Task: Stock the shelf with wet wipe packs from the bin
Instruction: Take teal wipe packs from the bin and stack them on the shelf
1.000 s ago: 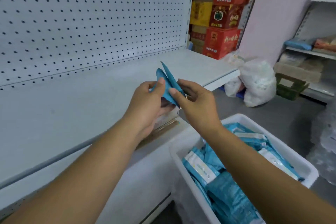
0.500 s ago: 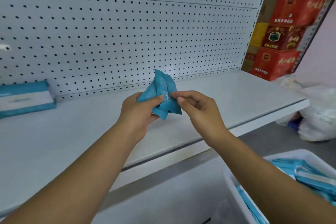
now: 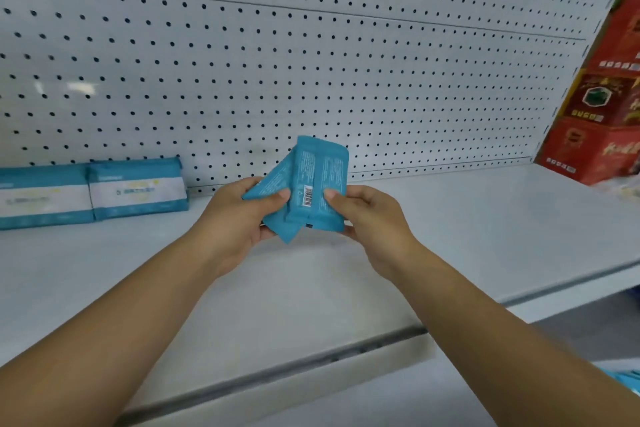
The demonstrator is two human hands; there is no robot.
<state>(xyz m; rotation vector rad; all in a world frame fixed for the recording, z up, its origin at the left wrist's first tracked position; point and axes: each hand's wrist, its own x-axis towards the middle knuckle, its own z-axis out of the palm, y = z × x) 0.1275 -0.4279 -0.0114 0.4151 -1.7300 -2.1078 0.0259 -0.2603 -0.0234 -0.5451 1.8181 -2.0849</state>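
Hands grip as before, but the two blue wet wipe packs (image 3: 308, 184) have turned. Half a second ago they made a pointed fan; now the front one shows its back flat to the camera. The left hand (image 3: 239, 218) pinches the rear pack, thumb on its face. The right hand (image 3: 367, 215) pinches the front pack, thumb beside the barcode. Both packs are in the air above the white shelf (image 3: 467, 236), in front of the pegboard (image 3: 311, 62). The front pack is teal with fine white print, a centre seam and a white barcode; the rear one tilts left behind it. Two shelved packs (image 3: 138, 191) sit side by side against the pegboard at left, where one showed before.
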